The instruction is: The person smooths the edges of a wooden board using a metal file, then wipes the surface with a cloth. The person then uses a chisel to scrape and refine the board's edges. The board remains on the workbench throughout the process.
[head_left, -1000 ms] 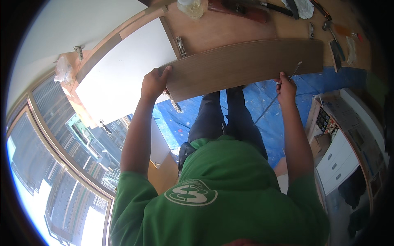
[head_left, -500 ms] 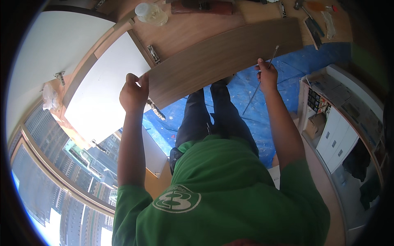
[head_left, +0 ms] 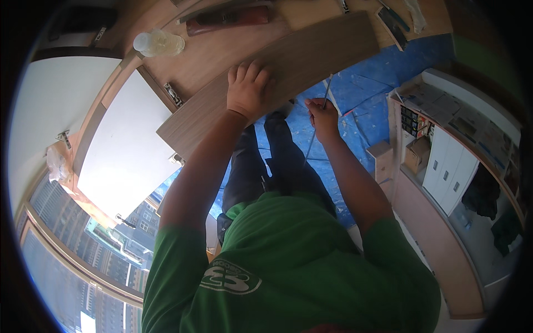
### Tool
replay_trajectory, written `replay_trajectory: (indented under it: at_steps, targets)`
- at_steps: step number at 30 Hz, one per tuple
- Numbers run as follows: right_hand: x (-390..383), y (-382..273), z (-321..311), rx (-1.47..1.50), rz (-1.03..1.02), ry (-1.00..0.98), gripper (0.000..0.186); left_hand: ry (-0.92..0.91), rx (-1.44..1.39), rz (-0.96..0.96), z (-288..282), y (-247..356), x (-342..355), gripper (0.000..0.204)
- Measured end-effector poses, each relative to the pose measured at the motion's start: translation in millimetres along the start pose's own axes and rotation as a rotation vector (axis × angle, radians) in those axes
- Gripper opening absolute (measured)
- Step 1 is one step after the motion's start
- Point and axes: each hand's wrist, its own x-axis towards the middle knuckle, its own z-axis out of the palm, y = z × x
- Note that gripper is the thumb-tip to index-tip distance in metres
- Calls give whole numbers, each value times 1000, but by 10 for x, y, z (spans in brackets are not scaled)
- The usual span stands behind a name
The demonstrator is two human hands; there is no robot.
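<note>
Left hand (head_left: pixel 248 89) flat, fingers spread — right hand (head_left: pixel 323 114) pinched shut, both arms outstretched.

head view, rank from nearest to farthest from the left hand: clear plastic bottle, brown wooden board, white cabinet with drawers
1. brown wooden board: directly under the left hand, which lies flat on it.
2. clear plastic bottle: up and to the left, lying on the wooden surface.
3. white cabinet with drawers: far right, across the blue floor covering.

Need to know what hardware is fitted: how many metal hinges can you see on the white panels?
3, perhaps more hidden. One hinge by the wood board's left end, one below it, and one at far left.
</note>
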Motion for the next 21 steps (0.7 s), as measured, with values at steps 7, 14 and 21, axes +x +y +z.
replay_trajectory:
  at_steps: [7,14,21]
  targets:
    - [17,-96,-664,27,58,57,22,-244,73,19,148,200,250,67]
    - [138,-310,-850,-2,96,-22,18,-327,110,-139,319,554,391,90]
    - [-253,-40,-1014,70,400,-192,25,-261,120,-112,385,517,380,92]
